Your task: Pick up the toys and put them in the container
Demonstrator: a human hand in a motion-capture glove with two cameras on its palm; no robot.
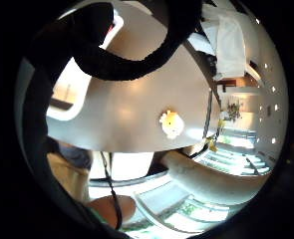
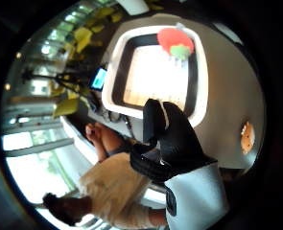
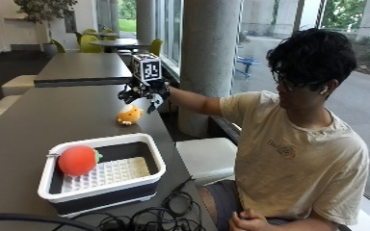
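Dark table (image 3: 50, 120): gloved right hand (image 3: 143, 93) raised above the far part, fingers loosely spread, grasping nothing. Yellow-orange plush toy (image 3: 129, 116) on the tabletop just below the hand, untouched. White-rimmed container (image 3: 148, 182) nearer, holding a red round toy (image 3: 77, 160)

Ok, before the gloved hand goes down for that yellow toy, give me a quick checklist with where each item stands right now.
1. Yellow toy lies free on the table, nothing on it: ok.
2. Hand above and just beyond the toy, not touching it: ok.
3. Hand holds nothing, fingers relaxed: ok.
4. Container has room beside the red toy: ok.
5. Cables lie in front of the container, out of the path from toy to container: ok.
6. Toy's best side to grip: cannot tell.
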